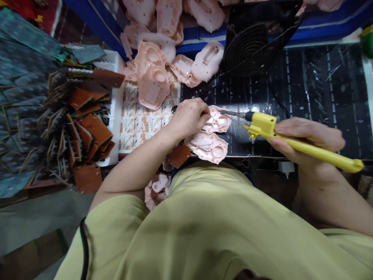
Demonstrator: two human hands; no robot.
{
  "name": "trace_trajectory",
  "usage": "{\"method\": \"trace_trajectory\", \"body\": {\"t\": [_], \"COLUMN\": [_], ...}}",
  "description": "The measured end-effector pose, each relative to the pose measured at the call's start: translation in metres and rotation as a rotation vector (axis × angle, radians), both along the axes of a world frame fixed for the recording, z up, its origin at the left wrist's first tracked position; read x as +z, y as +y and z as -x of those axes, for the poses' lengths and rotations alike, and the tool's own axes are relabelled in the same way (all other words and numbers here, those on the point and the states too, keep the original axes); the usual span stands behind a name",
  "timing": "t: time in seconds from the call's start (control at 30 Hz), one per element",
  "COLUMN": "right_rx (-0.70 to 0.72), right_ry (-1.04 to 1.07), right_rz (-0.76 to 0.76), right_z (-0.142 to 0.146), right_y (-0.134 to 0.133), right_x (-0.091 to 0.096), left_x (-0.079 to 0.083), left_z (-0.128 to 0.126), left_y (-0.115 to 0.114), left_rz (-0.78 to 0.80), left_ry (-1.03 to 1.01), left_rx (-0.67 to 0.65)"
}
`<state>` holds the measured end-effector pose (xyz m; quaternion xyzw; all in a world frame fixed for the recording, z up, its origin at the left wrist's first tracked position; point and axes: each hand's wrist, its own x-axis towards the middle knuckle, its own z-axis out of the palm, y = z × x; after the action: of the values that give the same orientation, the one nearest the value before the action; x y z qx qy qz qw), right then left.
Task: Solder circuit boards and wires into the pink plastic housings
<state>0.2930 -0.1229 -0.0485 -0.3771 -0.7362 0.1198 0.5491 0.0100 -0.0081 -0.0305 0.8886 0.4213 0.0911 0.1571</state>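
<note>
My right hand [309,138] is wrapped round a yellow soldering gun [264,124]. Its metal tip points left and reaches over a pink plastic shell half [218,120] on the bench. My left hand [194,116] lies at the left end of this shell, fingers bent and pinched together; whatever sits between them is hidden. Just nearer to me is a second pink shell half [208,147], inner side up, with a round speaker grille and thin wires. Partly under my left forearm, an orange-brown circuit board [179,155] shows at the bench edge.
Several pink shells [154,85] are heaped at the back left, more in a blue bin [192,37] behind. A black fan [253,50] stands at the back. On the left, a white foam tray [116,112] holds stacked circuit boards [87,128]. Dark sheeting [314,85] covers the bench's right side.
</note>
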Motion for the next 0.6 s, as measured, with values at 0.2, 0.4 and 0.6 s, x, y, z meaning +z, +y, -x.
{"method": "trace_trajectory", "body": {"t": [0.2, 0.4, 0.6], "right_rx": [-0.059, -0.288, -0.132], "right_ry": [-0.039, -0.163, -0.052], "right_rz": [-0.067, -0.02, -0.112], "right_z": [0.001, 0.001, 0.007], "right_y": [-0.006, -0.019, -0.015], "right_x": [-0.001, -0.003, -0.003], "left_x": [-0.001, 0.005, -0.003], "left_z": [-0.001, 0.014, 0.019], "left_y": [-0.003, -0.011, -0.01], "left_rz": [-0.023, -0.003, -0.042], "left_ry": [-0.008, -0.04, -0.085], "left_rx": [0.001, -0.022, -0.033]}}
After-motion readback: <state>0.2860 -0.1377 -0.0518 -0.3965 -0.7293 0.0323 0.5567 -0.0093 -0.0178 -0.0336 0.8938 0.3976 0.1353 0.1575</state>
